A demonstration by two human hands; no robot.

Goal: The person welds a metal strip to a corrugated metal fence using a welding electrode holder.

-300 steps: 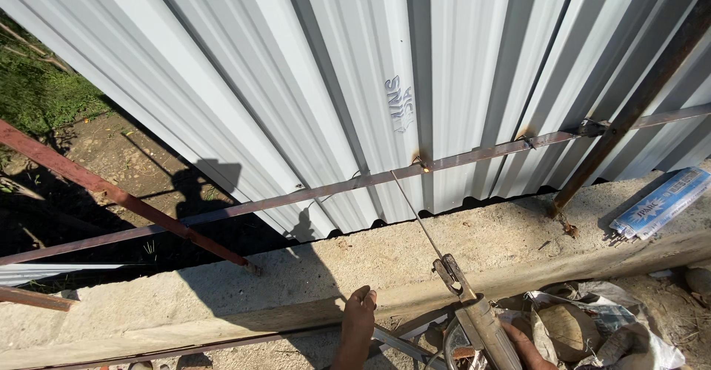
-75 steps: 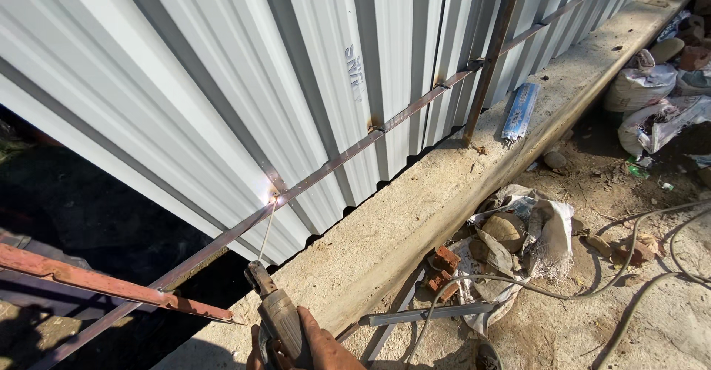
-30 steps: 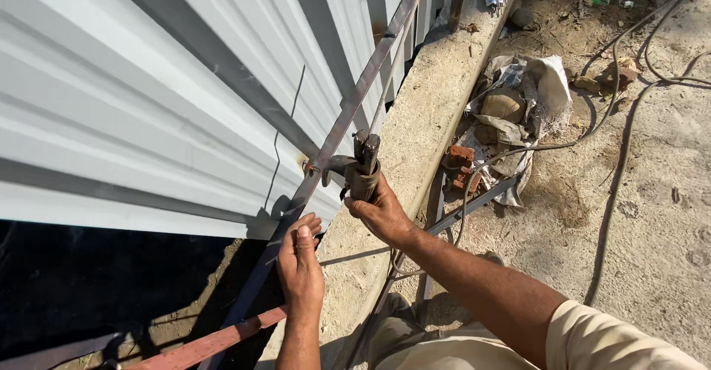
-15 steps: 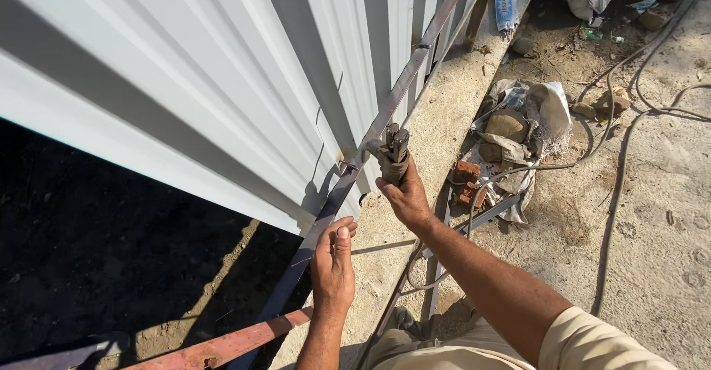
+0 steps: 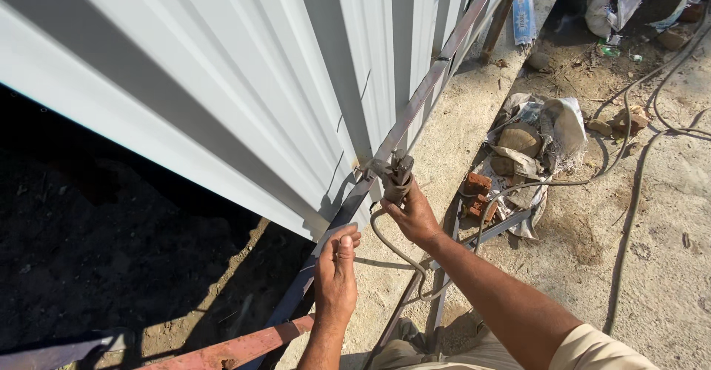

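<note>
The right hand was clenched around the electrode holder, pressed against the steel rail where sparks had flown seconds earlier; the arc was now out. Lower along that rail, the left hand, which had newly come in, gripped it, bracing it beside the corrugated sheet.

head view looks down, close over hands

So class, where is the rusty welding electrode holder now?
In the head view, centre frame: the rusty welding electrode holder sits in the right hand, against the steel rail.
</note>
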